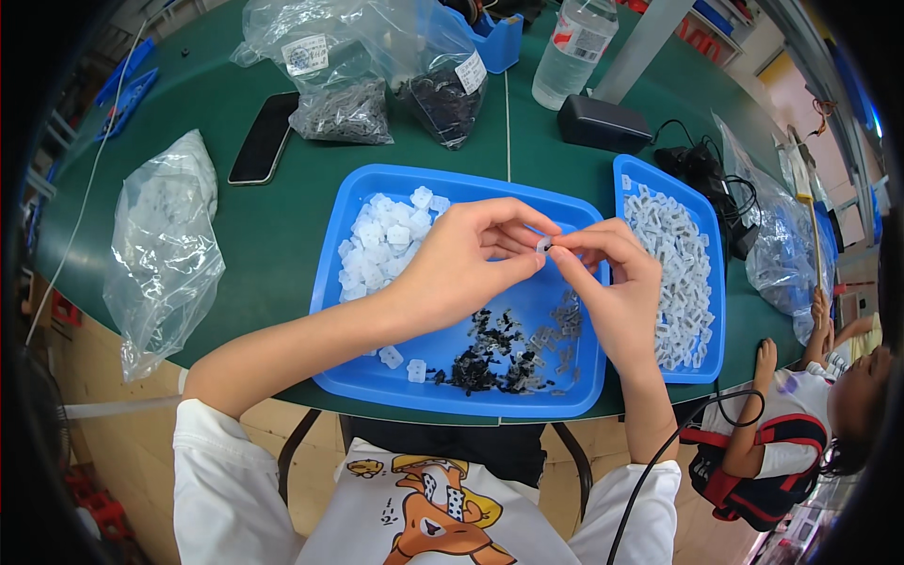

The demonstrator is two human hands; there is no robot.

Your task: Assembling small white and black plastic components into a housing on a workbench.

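Over the large blue tray [443,403], my hands meet fingertip to fingertip. My left hand [476,250] pinches a small white translucent plastic piece [543,244]. My right hand [612,273] closes thumb and forefinger at the same piece, on a tiny dark part whose shape I cannot make out. Beneath my left wrist, a heap of white translucent plastic pieces [381,240] fills the tray's left side. Small black parts [485,353] lie near its front, with little grey metal parts [557,339] to their right.
A second blue tray [718,311] of small clear plastic pieces stands at right. Behind are a phone [264,138], bags of parts [344,108], a water bottle [574,52] and a black box [603,122]. A plastic bag [165,245] lies left. Another person [791,414] stands at far right.
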